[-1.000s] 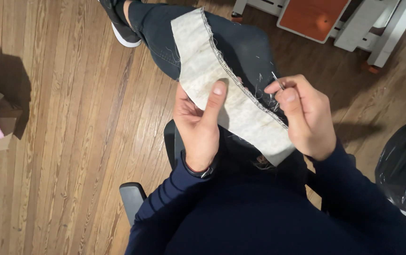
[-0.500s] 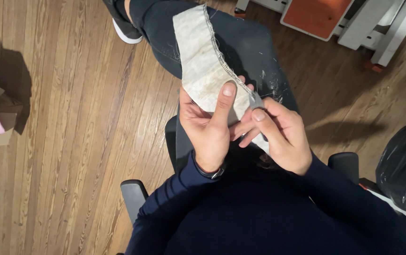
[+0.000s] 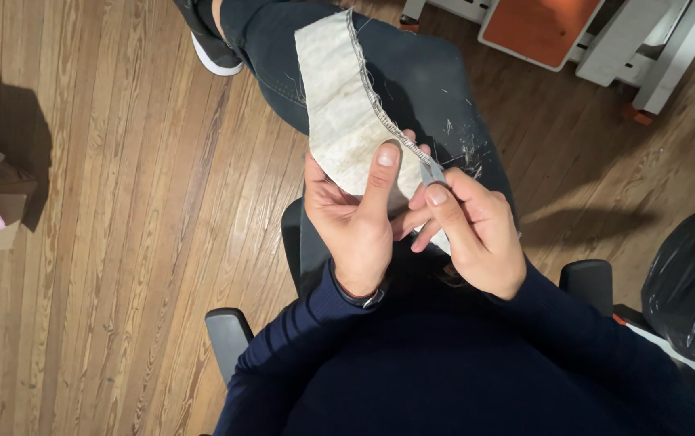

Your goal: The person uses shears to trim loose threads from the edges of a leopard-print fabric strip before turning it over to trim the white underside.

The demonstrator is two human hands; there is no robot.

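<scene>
I see the wooden floor (image 3: 121, 242) beneath me and my crossed leg in dark jeans (image 3: 412, 81), loose thread bits scattered on it. Over that thigh lies the pale fabric strip (image 3: 339, 113) with its stitched edge. My left hand (image 3: 355, 218) grips its lower end, thumb pressed on top. My right hand (image 3: 476, 234) pinches a small grey metal tool (image 3: 430, 171) against the seam.
</scene>
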